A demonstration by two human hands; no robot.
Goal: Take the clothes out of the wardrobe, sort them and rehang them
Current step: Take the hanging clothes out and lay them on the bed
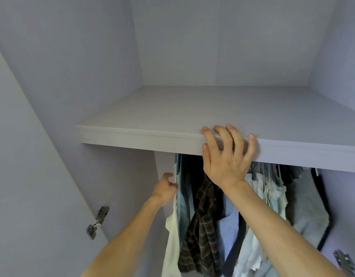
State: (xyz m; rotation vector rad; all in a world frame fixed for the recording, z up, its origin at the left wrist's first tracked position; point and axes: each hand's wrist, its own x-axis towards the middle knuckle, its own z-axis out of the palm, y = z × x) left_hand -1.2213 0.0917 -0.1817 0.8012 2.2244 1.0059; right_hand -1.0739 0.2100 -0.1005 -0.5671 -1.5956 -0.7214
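Head view looks up into the open wardrobe (72, 76), with the shelf (172, 116) as the fixed thing to read everything from. The right grip (228, 156) is laid over the shelf's front lip. Its fingers are spread with the tips on the top face and the thumb against the front edge, so it encloses nothing. This looks like a brace to steady the body while the other arm reaches in. All the clothes (272, 196) hang packed together directly under the shelf, and the rail that carries them is hidden behind the lip. The left grip (166, 188) sits below the shelf's left part, at the outermost end of the row, with its thumb raised and its fingers curled against the edge of a white top (171, 236). Whether it is pinching the cloth or only touching it cannot be told, because the fingertips are lost against the fabric. Starting at the end garment makes sense, since it is the one free to slide off without dragging its neighbours. Beside it under the shelf hang a pale blue piece (182, 206), a dark plaid shirt (204, 226) and a striped blue shirt (229, 220). A grey garment (310, 206) hangs below the shelf's right part. By this reckoning the task is at its very start, with nothing taken out yet.
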